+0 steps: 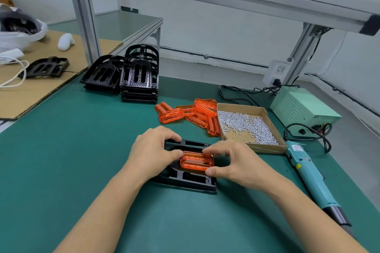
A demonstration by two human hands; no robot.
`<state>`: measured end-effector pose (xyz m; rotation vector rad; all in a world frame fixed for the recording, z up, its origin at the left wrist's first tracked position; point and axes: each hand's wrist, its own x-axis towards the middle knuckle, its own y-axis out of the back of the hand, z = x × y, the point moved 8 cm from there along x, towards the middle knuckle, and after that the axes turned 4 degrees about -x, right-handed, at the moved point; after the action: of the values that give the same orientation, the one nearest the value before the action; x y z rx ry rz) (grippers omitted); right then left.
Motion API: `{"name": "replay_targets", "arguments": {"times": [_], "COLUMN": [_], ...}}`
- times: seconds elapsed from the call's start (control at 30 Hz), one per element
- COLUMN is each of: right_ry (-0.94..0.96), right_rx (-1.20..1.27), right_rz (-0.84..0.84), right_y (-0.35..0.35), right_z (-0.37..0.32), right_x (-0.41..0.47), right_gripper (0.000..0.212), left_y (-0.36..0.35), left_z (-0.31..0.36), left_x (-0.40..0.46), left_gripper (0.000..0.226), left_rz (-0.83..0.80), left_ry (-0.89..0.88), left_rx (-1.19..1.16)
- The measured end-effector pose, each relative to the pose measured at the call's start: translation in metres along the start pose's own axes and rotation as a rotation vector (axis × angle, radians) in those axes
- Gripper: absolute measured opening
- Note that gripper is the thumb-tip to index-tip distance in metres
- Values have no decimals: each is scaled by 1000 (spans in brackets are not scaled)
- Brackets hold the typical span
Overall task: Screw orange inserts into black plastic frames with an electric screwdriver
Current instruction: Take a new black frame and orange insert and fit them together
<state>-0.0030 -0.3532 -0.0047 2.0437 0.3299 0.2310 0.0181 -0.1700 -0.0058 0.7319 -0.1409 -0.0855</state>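
A black plastic frame (191, 181) lies flat on the green mat in front of me. An orange insert (197, 162) sits in its middle opening. My left hand (153, 150) grips the frame's far left edge, with its thumb at the insert's left end. My right hand (232, 163) pinches the insert's right end between fingers and thumb. The teal electric screwdriver (308, 172) lies on the mat to the right, untouched. Several loose orange inserts (191, 114) are piled behind the frame. A cardboard tray of screws (246, 125) stands next to them.
Stacks of black frames (139, 76) stand at the back left by an aluminium post (84, 18). One more frame (46, 67) rests on cardboard at far left. A green power supply (302, 109) with cables sits back right.
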Motion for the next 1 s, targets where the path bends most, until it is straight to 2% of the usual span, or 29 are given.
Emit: {"name": "replay_targets", "arguments": {"times": [0.1,0.3,0.53,0.73,0.87,1.0], "right_ry": [-15,-45,10,3,-26,-41], "right_rx": [-10,179,351,208,99,46], "right_rz": [17,71,164,98,50,88], "right_y": [-2,-7,-2,-9,-5,-1], "right_z": [3,5,4,-3,0,6], "right_x": [-2,-3,-9,2,5,2], "right_gripper": [48,45,40,41,42,30], "left_y": [-2,-3,-2,-4,-3,-3], "left_z": [2,0,-6,-5,-4,-2], "left_x": [1,2,6,6,3,2], "left_gripper": [26,30,27,25,37,39], "left_rz": [-13,11,19,12,3,7], "left_ry": [-23,-26,4,2,16,5], "left_rx": [83,146,99,93,143,166]}}
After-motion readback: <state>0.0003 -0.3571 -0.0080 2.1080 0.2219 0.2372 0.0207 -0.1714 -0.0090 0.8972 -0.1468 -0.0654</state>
